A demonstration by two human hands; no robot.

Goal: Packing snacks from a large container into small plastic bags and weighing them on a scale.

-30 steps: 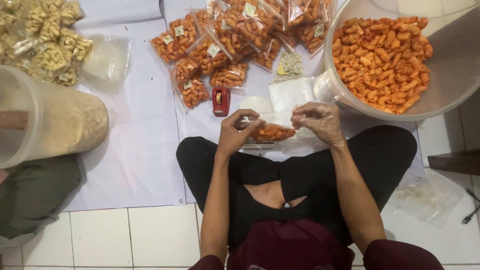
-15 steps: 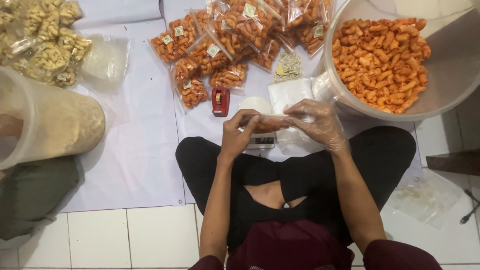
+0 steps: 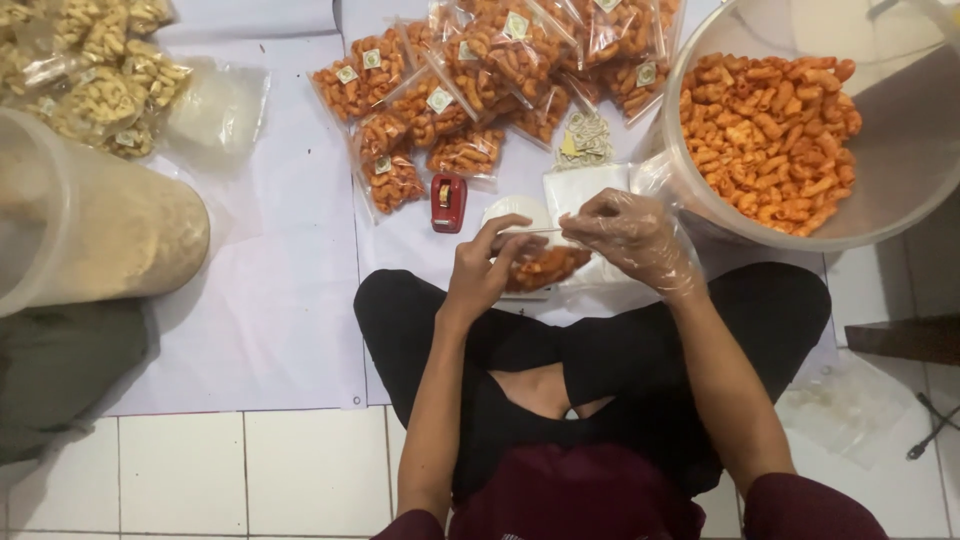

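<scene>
**Two hands hold a small bag of orange snacks**

A person sits cross-legged on the floor, seen from above. In the middle of the frame the left hand (image 3: 480, 275) and the right hand (image 3: 630, 235) are close together. Both pinch the top edge of a small clear bag (image 3: 540, 268) full of orange snacks. The bag hangs just above the person's lap. The left grip is narrow, with finger and thumb closed on the left end of the bag's top. The right grip is narrow too, closed on the right end. The right hand wears a thin clear glove.

Just behind the hands lie a white round thing (image 3: 515, 212) and a stack of white sheets (image 3: 585, 188). A small red tape holder (image 3: 448, 203) sits just left of them.

At the upper right of the frame is a big bowl (image 3: 900, 160) with loose orange snacks in it. At the top middle lies a pile of filled bags (image 3: 470, 90) with little square labels. All of this rests on a pale sheet (image 3: 290, 300) spread over the white tile floor.

At the upper left are bags of pale snacks (image 3: 95, 75). Below them, at the left edge, lies a big clear tub (image 3: 110, 235) on its side.
</scene>
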